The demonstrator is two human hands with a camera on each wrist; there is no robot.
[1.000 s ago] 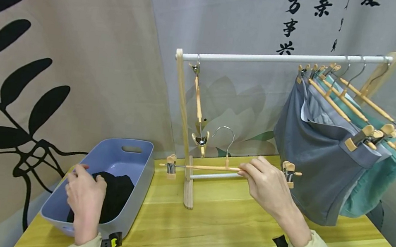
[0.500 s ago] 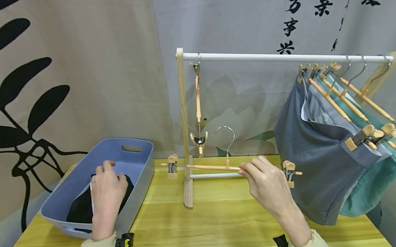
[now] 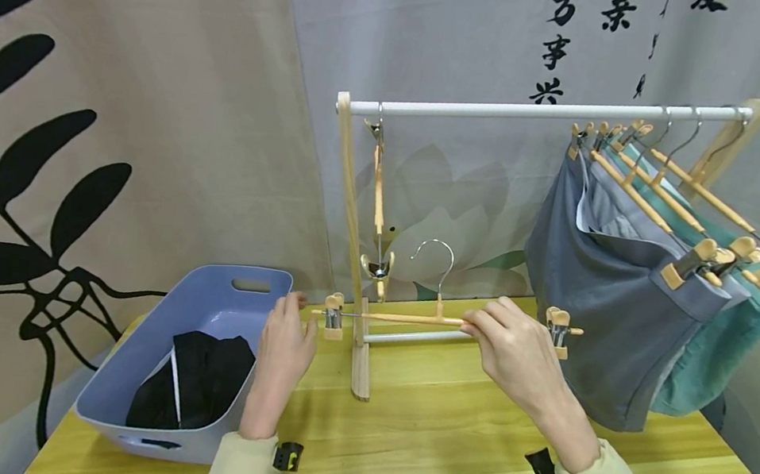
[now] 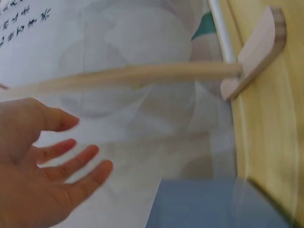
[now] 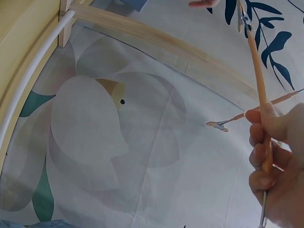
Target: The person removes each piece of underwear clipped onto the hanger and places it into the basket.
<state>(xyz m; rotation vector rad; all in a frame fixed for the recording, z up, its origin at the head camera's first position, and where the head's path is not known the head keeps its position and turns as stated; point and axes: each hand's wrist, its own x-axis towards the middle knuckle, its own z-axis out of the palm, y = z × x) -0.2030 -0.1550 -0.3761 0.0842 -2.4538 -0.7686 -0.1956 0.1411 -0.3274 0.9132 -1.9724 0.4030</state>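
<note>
My right hand (image 3: 520,361) grips the wooden bar of a clip hanger (image 3: 405,319), held roughly level over the table with its metal hook upward. In the right wrist view, curled fingers wrap the hanger bar (image 5: 257,66). My left hand (image 3: 282,356) is beside the hanger's left clip (image 3: 333,317), at the right side of the blue basket (image 3: 107,393). Its fingers are spread and loosely bent around nothing in the left wrist view. Black clothing (image 3: 209,383) with a white strip lies in the basket.
A wooden rack with a white rail (image 3: 483,112) stands on the yellow table (image 3: 395,447). Another clip hanger (image 3: 379,189) hangs at its left end. Blue-grey shorts (image 3: 599,322) and green shorts (image 3: 685,381) hang from clip hangers at the right.
My left hand has moved right, from over the black clothing in the basket to beside the hanger's left clip. The clothing's white strip now shows. My right hand keeps holding the hanger.
</note>
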